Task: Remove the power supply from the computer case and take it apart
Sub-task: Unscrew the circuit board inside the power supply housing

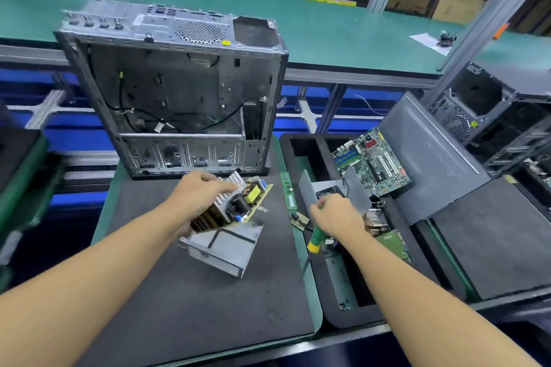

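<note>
Your left hand (199, 194) is gripping the power supply's circuit board (250, 199) near the middle of the dark bench mat (179, 301). The fingers (220, 188) are curling over the board's finned heat sink and holding it tilted. Its open metal housing (226, 250) is lying on the mat at 6 o'clock from the board; whether the two are touching is unclear. The computer case (176, 92) is standing open at 12 o'clock, with loose wires inside. At 3 o'clock your right hand (337, 214) is wrapping its fingers round a screwdriver (316, 241) with a green-and-yellow handle, over a black tray (301, 143). A motherboard (372, 162) is leaning in the tray at 2 o'clock. A green memory stick (287, 191) is lying between your hands.
</note>
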A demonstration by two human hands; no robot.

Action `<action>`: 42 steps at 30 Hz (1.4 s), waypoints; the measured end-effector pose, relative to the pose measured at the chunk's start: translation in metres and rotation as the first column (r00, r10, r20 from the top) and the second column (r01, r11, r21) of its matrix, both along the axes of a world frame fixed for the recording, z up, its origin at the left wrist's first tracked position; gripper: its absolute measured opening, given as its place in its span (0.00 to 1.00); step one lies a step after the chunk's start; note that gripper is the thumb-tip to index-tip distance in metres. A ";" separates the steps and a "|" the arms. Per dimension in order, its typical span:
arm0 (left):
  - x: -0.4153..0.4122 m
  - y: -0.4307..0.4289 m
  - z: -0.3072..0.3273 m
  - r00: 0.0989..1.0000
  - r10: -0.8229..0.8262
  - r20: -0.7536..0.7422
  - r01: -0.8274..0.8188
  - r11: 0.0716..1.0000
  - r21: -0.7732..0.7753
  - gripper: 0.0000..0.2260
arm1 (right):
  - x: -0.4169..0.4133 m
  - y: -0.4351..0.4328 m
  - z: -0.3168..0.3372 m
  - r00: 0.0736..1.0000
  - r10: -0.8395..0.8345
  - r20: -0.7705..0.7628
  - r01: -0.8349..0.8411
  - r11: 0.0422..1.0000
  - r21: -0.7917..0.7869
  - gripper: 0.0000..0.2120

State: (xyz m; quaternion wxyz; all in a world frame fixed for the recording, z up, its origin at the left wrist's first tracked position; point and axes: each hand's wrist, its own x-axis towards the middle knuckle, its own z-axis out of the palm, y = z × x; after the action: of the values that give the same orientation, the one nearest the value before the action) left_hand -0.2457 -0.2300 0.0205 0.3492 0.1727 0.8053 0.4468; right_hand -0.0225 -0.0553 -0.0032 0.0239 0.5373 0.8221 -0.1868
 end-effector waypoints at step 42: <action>0.038 -0.021 -0.101 0.577 -0.600 -0.555 0.130 0.737 -0.663 0.29 | -0.079 -0.023 -0.028 0.849 0.527 0.037 -0.477 0.795 -0.376 0.08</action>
State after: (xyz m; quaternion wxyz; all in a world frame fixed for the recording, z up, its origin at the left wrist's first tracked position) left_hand -0.2075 -0.2507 -0.0805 0.1136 0.4000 0.9095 -0.0044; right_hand -0.1018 -0.0784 -0.0313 0.2261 0.2978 0.8843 -0.2797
